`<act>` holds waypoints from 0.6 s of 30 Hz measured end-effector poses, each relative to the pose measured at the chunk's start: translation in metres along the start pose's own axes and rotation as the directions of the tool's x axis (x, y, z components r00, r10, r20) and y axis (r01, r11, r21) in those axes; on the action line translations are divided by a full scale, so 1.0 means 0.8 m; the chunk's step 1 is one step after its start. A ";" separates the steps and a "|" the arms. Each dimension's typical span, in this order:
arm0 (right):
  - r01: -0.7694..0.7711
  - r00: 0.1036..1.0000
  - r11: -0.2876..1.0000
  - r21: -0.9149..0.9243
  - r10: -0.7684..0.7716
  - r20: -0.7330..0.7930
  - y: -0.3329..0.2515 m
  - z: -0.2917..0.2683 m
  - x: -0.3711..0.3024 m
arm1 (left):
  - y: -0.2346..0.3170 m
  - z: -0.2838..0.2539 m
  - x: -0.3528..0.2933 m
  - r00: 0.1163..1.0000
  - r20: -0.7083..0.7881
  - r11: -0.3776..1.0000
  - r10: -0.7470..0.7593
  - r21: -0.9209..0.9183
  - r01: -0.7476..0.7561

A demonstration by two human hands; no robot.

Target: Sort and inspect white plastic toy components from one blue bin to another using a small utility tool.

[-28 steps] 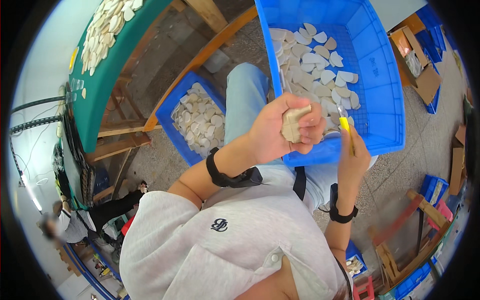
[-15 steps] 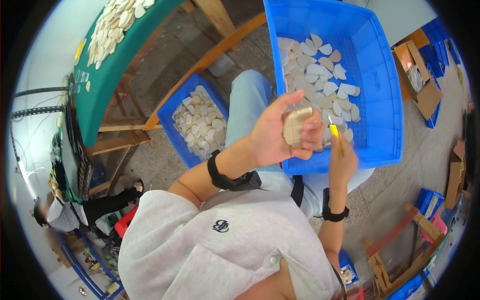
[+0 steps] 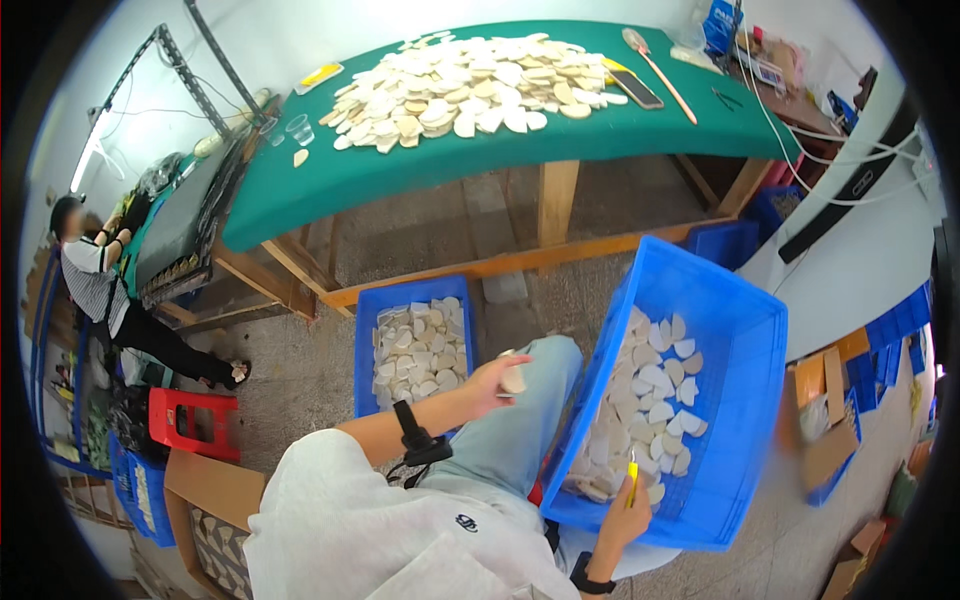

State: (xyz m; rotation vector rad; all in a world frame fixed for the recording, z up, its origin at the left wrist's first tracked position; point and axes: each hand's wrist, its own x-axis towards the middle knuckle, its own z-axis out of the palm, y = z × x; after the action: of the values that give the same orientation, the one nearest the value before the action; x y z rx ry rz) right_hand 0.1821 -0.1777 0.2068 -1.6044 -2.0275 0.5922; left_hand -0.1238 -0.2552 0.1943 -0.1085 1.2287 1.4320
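Head view shows the left hand (image 3: 497, 383) closed around one pale flat piece (image 3: 514, 380), pinched between thumb and fingers and held over the left knee, just beside the right rim of the small crate (image 3: 365, 345). That crate sits on the floor to the person's left and holds a shallow layer of similar pale pieces. The right hand (image 3: 625, 515) is closed on a yellow-handled tool (image 3: 632, 470), which points up over the near wall of the big crate (image 3: 745, 420); its tip is too small to make out. The big crate rests tilted against the right leg and holds a loose heap of the same pieces. Hands are well apart, so the tool is not on the piece at this moment. Judged from this layout, the step in hand is the transfer of a worked piece toward the small crate, with the tool parked. The next move calls for lowering the piece past the crate rim and releasing it flat among the others, then taking a fresh piece from the heap, while keeping the tool tip clear of the fingers. Beyond the knees, a green table (image 3: 300, 190) carries a wide spread of pieces; another person (image 3: 95, 285) stands at far left.
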 end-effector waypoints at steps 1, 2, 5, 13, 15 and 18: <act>0.018 1.000 1.000 0.007 -0.018 -0.003 0.002 0.000 0.000 | 0.001 -0.025 0.006 0.996 -0.033 0.997 0.079 0.000 -0.079; 0.019 1.000 1.000 0.007 -0.019 -0.006 0.004 0.000 0.000 | 0.003 -0.049 0.012 0.986 -0.065 0.988 0.154 0.003 -0.154; 0.012 1.000 1.000 -0.003 -0.012 -0.017 -0.007 0.001 0.003 | 0.133 -0.081 0.045 0.898 -0.266 0.883 0.350 -0.227 -0.412; 0.048 0.999 0.999 -0.003 -0.048 -0.012 -0.011 0.002 0.012 | 0.477 0.007 -0.008 0.589 -0.203 0.555 0.782 -0.201 -0.807; 0.059 0.998 0.998 -0.006 -0.059 -0.004 -0.009 0.005 0.012 | 0.444 -0.019 0.046 0.591 0.154 0.606 0.792 -0.069 -0.793; 0.034 0.999 0.999 -0.013 -0.034 -0.020 -0.017 -0.005 0.001 | 0.328 0.045 0.012 0.719 0.096 0.690 0.688 0.220 -0.689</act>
State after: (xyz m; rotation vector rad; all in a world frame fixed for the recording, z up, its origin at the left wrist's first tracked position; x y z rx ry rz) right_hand 0.1739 -0.1798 0.2178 -1.5736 -2.0438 0.5490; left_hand -0.3083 -0.1604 0.3593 0.5982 1.5124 1.8979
